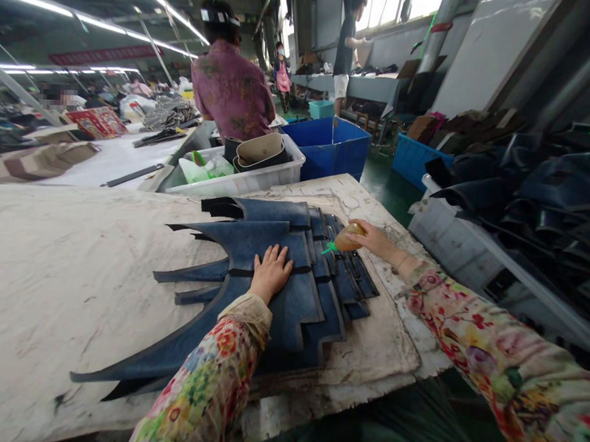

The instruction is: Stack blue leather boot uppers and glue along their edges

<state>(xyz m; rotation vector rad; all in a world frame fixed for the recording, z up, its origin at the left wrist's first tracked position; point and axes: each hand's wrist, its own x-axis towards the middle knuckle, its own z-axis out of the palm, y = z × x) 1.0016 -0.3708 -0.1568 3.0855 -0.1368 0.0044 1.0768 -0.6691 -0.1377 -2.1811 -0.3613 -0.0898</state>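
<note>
Several dark blue, leather-like cut pieces (287,311) with black edges lie overlapped in a stepped stack on the cloth-covered table (61,271). My left hand (271,272) rests flat on the top piece, fingers spread and holding nothing. Over the right, stepped edges of the stack, my right hand (369,238) is closed around a yellowish-brown squeeze bottle (348,238). The bottle lies tilted on its side, and its green nozzle (329,248) points left and down near the layered edges. Whether the nozzle touches a piece I cannot tell.
Beyond the table stand a white bin (277,172) with rolled pieces and a blue bin (326,148). To the right, a grey-white crate (497,260) is heaped with dark blue pieces. A person in a purple shirt (234,90) sits ahead; others are farther back.
</note>
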